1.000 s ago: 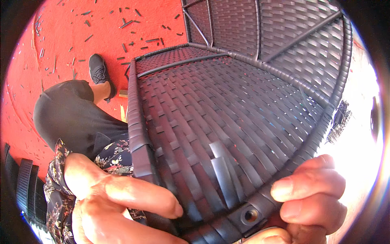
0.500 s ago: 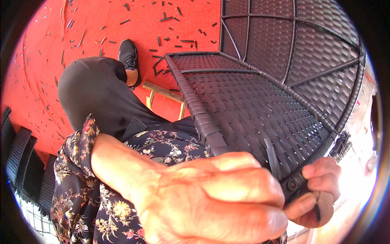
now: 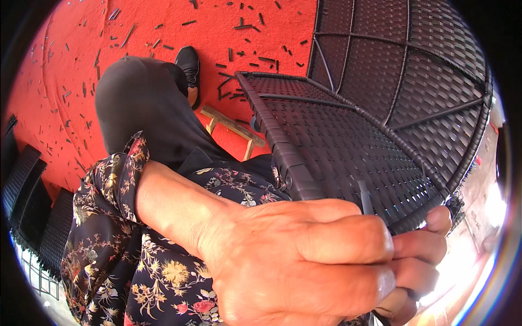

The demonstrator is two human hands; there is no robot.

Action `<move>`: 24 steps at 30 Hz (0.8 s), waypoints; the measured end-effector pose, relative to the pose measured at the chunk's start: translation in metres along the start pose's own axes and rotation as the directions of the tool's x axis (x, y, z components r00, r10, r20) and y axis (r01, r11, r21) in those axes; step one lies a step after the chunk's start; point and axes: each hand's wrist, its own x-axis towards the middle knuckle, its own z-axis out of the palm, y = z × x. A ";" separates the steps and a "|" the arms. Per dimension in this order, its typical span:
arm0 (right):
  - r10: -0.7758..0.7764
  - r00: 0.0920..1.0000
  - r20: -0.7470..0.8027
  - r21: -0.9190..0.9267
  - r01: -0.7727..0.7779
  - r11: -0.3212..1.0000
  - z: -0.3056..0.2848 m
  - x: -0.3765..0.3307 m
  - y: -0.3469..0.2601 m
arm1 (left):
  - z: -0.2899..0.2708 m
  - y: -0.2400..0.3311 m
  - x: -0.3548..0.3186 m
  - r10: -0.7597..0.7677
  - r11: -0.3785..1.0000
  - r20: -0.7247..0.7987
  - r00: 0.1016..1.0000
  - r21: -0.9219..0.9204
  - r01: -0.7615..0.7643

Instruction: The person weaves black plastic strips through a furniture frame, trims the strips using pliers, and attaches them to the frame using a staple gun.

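A chair-like frame woven in black plastic wicker (image 3: 348,144) leans at my right side, its wrapped near edge towards my lap. My left hand (image 3: 304,258) is closed in a fist at the frame's near corner, its knuckles hiding what the fingers grip. Behind the knuckles a short flat grey-black strip end (image 3: 365,198) sticks up from the weave. My right hand (image 3: 416,255) is closed too, fingers curled against the corner and touching my left hand's fingertips. What lies between its fingers is hidden.
Many cut black strip pieces (image 3: 243,26) litter the red floor covering (image 3: 163,32). A small wooden stool (image 3: 232,126) stands beside my shoe (image 3: 188,65). More black woven pieces (image 3: 30,190) stand at the far left.
My right hand has shifted left and its thumb has gone behind my left hand, so the two hands now meet. The whole view has shifted slightly.
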 end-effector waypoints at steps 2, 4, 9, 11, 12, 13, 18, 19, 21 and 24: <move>-0.047 0.992 0.113 0.088 0.037 0.995 -0.016 -0.003 0.007 | -0.002 0.024 0.015 -0.316 0.947 0.024 0.949 0.072 0.313; -0.021 0.988 0.150 0.127 0.002 0.992 -0.017 -0.006 0.006 | 0.006 0.041 0.017 -0.499 0.844 -0.057 0.864 0.191 0.500; 0.076 0.964 0.254 0.150 -0.117 0.982 -0.032 -0.008 0.000 | -0.006 0.037 0.020 -0.574 0.816 0.022 0.819 0.106 0.569; 0.086 0.963 0.256 0.194 -0.139 0.971 -0.032 -0.005 0.009 | -0.012 0.039 0.031 -0.631 0.776 0.116 0.767 0.119 0.620; 0.093 0.990 0.109 0.229 -0.116 0.966 -0.029 -0.017 0.015 | -0.011 0.039 0.039 -0.665 0.747 0.158 0.730 0.156 0.646; 0.073 0.997 -0.023 0.257 -0.065 0.964 -0.015 -0.027 0.018 | -0.011 0.041 0.045 -0.686 0.728 0.174 0.707 0.179 0.662; 0.296 0.929 0.224 0.007 -0.305 0.952 -0.045 -0.017 0.000 | -0.002 0.018 0.015 -0.533 0.843 0.075 0.843 -0.046 0.536; 0.458 0.858 0.231 -0.121 -0.442 0.889 -0.057 -0.014 -0.007 | -0.006 0.020 0.022 -0.615 0.777 0.158 0.773 -0.045 0.628; 0.658 0.736 0.160 -0.339 -0.585 0.737 -0.061 -0.006 -0.014 | -0.016 0.024 0.036 -0.743 0.625 0.303 0.596 -0.005 0.781; 0.666 0.746 -0.014 -0.360 -0.625 0.693 -0.049 -0.015 -0.016 | -0.003 0.042 0.048 -0.856 0.512 0.185 0.483 0.176 0.840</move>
